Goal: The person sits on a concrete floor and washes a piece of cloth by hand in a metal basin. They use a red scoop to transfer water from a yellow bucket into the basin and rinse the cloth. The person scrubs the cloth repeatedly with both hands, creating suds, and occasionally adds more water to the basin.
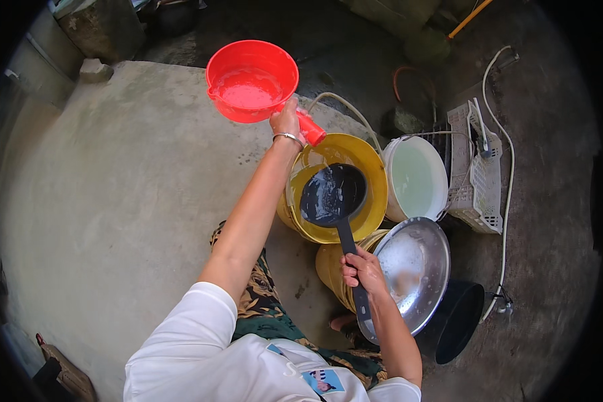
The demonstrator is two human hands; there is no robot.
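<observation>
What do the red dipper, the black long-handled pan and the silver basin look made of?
Red dipper: likely glossy plastic, judging by its even colour and moulded pouring lip.
Black long-handled pan: dark, smooth and wet; coated metal or plastic, I can't tell.
Silver basin: probably steel or aluminium, from its shiny rim and bright reflections.

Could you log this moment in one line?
left hand: holds red dipper; right hand: holds black dipper at mouth of yellow bucket; nearby: white bucket

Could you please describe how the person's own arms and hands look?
The sleeves are short and white. The left hand is ungloved, with a silver-coloured bracelet at its wrist; the right hand is also ungloved, with no band visible.
</observation>
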